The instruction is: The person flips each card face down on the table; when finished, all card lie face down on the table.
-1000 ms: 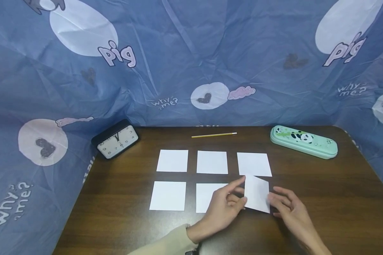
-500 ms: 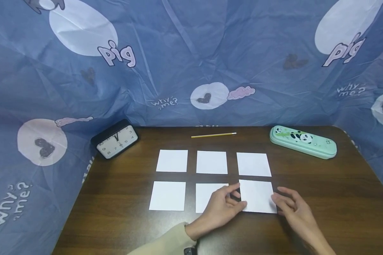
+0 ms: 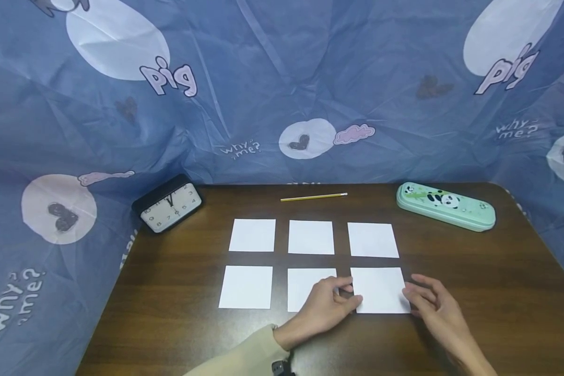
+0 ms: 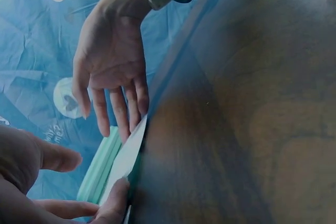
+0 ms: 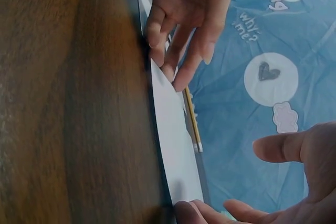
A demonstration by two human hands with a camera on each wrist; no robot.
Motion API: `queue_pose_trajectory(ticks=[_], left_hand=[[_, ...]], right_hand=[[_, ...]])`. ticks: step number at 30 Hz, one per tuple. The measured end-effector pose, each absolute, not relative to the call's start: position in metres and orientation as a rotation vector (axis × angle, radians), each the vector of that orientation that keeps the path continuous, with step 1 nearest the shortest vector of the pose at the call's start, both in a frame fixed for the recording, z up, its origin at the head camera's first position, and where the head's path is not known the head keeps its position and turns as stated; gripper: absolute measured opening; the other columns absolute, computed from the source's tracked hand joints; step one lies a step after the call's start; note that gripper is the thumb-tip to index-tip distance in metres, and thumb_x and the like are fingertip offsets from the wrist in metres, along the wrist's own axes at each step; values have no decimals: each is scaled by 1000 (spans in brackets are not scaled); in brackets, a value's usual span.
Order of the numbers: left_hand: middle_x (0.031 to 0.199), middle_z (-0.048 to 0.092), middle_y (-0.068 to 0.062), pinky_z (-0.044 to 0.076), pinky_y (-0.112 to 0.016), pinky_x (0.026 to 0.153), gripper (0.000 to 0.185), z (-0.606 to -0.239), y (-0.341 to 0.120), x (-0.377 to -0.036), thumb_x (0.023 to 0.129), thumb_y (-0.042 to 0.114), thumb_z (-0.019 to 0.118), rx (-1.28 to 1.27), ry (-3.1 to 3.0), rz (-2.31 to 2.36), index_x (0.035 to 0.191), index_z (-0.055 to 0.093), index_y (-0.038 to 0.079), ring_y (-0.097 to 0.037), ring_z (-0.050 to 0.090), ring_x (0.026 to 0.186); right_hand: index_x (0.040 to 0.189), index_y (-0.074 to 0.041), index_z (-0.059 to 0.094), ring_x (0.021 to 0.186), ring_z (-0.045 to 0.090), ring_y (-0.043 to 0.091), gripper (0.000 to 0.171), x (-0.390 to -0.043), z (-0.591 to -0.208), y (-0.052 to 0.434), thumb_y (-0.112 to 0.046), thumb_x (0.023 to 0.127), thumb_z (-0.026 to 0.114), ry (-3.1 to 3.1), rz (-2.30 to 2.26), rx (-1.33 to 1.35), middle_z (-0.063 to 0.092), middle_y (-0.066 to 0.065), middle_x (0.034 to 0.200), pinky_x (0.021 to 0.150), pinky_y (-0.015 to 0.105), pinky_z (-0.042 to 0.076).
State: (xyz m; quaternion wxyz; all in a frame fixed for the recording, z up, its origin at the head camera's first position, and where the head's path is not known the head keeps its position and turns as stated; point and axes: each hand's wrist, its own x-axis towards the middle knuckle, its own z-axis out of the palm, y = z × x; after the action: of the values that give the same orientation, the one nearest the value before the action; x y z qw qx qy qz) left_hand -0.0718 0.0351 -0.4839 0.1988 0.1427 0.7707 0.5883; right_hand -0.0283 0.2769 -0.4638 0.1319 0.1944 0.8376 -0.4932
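Observation:
A white square paper card [image 3: 380,291] lies at the near right of two rows of such cards, low over the table. My left hand [image 3: 326,303] touches its left edge with a digit, the fingers loosely bent. In the left wrist view that fingertip rests on the card [image 4: 126,156], while another finger stands apart. At the opposite edge, my right hand [image 3: 437,308] touches the card with a fingertip. The right wrist view shows the card [image 5: 178,140] edge-on between both hands, and my right thumb away from it. Neither hand wraps round the card.
Several more white cards, such as the near left card [image 3: 246,287] and far right card [image 3: 373,240], lie in the rows. Behind them are a yellow pencil [image 3: 313,197], a black clock [image 3: 169,204] and a green pencil case [image 3: 446,206]. Blue cloth [image 3: 244,104] hangs beyond the table.
The card was tilted up in my left hand, with my right at its side. It has come down flat, and both hands have loosened at its edges. The right hand shifted slightly right.

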Motion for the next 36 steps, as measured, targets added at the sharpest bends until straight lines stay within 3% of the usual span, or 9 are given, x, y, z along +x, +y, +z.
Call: queue_pose_trajectory(ticks=[4,12,16,21,25,32,36], left_hand=[[115,71,-18,57,-14,64,51,-481,36,-74,96,17,73,444,2164,1582,137,61,-10,-12,78,80],[111,77,-15,55,-14,65,54,-480,38,-79,95,23,74,499,2219,1481,135,62,-11,0,71,72],[107,79,-12,54,-15,71,54,-480,38,-79,96,25,73,512,2232,1462,135,62,-10,2,69,68],[107,78,-12,53,-14,78,54,-480,38,-78,95,26,74,492,2243,1462,134,64,-9,4,68,71],[112,77,-13,55,-14,74,54,-479,36,-77,95,26,74,485,2233,1474,136,63,-7,0,71,76],[127,66,-19,59,-13,77,56,-479,25,-70,95,20,75,530,2147,1580,143,57,-1,-9,77,90],[130,65,-20,60,-15,82,54,-476,15,-68,94,19,76,579,2201,1633,142,59,1,-14,76,95]], right_hand=[[158,-4,32,135,61,37,68,-28,-465,277,-41,107,57,2435,-1404,591,51,27,155,94,33,63],[158,-4,33,132,64,34,67,-26,-465,283,-41,107,57,2451,-1385,564,53,26,154,93,31,62],[158,-3,32,137,60,39,71,-27,-465,285,-45,106,57,2439,-1364,579,51,27,155,97,38,62],[159,-2,30,140,56,42,73,-29,-463,287,-45,106,57,2432,-1348,569,49,28,156,100,42,61],[158,-1,30,141,54,43,71,-29,-462,286,-41,106,59,2439,-1342,549,48,30,156,100,43,61],[155,-2,36,138,58,42,67,-32,-456,281,-40,106,60,2481,-1331,453,52,27,155,95,36,63],[151,-3,44,130,64,39,60,-34,-455,276,-35,104,64,2542,-1346,345,58,25,150,86,22,61]])
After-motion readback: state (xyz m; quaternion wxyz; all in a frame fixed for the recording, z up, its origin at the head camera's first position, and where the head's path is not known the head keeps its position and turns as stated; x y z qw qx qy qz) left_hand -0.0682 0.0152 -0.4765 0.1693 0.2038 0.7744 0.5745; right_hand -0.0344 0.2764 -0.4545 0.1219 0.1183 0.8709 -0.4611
